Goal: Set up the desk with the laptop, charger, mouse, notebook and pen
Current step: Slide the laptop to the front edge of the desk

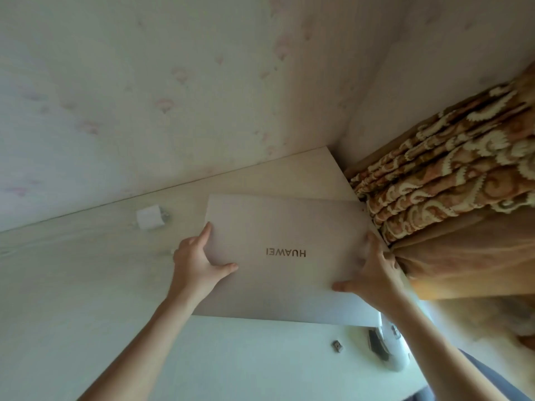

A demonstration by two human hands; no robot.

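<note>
A closed silver laptop (285, 256) with its brand lettering upside down lies over the pale wooden desk (72, 270), near the right corner. My left hand (197, 264) grips its left edge, thumb on the lid. My right hand (373, 276) grips its right edge near the desk's side. A white charger block (149, 217) rests on the desk by the wall, left of the laptop. A white mouse (389, 348) lies at the desk's right front, partly behind my right forearm. No notebook or pen is in view.
A small metal piece (337, 346) lies on the desk in front of the laptop. A patterned brown curtain (448, 175) hangs right of the desk. Papered walls (173, 82) close the back and the corner.
</note>
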